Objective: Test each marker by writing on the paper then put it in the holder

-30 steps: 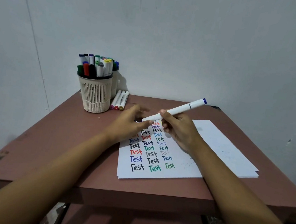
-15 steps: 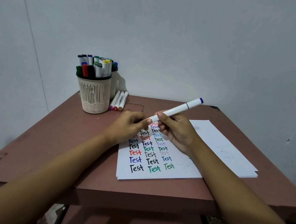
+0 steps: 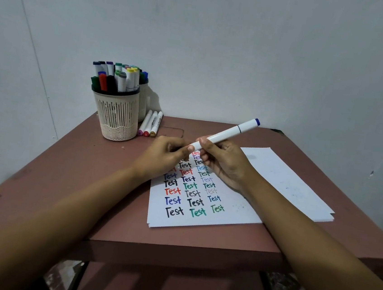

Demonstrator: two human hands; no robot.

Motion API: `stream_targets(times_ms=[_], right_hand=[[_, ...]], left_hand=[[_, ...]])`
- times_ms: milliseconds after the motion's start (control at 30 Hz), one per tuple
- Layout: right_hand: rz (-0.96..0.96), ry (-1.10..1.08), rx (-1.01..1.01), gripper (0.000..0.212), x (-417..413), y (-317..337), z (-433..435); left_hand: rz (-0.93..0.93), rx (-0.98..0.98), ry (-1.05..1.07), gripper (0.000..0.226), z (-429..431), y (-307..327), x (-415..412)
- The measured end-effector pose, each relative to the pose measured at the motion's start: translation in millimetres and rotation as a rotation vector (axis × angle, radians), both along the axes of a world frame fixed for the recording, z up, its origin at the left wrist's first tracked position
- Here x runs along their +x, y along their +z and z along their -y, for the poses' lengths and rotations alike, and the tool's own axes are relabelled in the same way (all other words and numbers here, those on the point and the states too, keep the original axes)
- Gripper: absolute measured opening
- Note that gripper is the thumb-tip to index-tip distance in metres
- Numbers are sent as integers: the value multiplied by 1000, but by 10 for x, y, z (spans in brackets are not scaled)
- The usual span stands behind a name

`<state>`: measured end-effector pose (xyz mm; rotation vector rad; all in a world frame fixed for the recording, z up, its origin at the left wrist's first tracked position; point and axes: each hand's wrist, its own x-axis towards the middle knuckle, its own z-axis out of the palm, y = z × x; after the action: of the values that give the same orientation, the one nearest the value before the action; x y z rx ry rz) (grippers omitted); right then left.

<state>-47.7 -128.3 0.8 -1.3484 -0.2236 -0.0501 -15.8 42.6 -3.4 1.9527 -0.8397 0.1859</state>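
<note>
My right hand [image 3: 227,166] grips a white marker [image 3: 225,132] with a blue far end, tilted up and to the right above the paper [image 3: 232,216]. My left hand [image 3: 162,157] has its fingers curled, and the fingertips pinch the marker's near end, so the tip is hidden. The paper lies on the table with rows of "Test" written in black, red, blue and green. The cream slotted holder [image 3: 117,119] stands at the back left, upright, with several capped markers in it.
Three markers [image 3: 151,124] lie side by side right of the holder. A second holder [image 3: 143,99] stands behind the first. A stack of blank sheets [image 3: 299,187] lies under my right forearm. The brown table [image 3: 65,167] ends at a wall behind.
My left hand's fingers went from stretched toward the marker to curled round its near end. The marker's tilt is about the same.
</note>
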Motion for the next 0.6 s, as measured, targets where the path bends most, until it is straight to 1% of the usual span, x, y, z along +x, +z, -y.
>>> stream_targets(times_ms=[100,200,233,267,300,367,400,433,467,500,567,600], right_hand=[[15,-27,-27,11,-17,29,1],[31,-99,-70,17,-18,69,-4],[30,-132,-67,18,-12,86,-8],[23,-173,-34,19,-5,116,3],[3,-213,41,19,5,152,27],[-42,-306,191,18,42,249,160],[-67,-358,182,17,61,304,254],[-97,-421,89,15,88,353,376],[-139,-485,-68,10,119,400,498],[-187,-543,-265,9,143,441,612],[-258,-638,-653,23,204,475,849],[-254,-674,-832,24,225,486,945]], left_hand=[[3,20,-1,32,11,2,15],[13,3,30,23,40,37,0],[26,3,57,25,40,44,1],[44,9,95,31,28,55,12],[67,22,146,34,-5,50,44],[139,85,269,32,-90,34,124],[162,144,324,30,-133,14,183],[167,212,364,29,-161,-1,242],[156,276,391,29,-184,-22,295],[145,331,401,29,-201,-44,338],[108,418,381,32,-214,-91,408],[85,455,363,34,-212,-106,437]])
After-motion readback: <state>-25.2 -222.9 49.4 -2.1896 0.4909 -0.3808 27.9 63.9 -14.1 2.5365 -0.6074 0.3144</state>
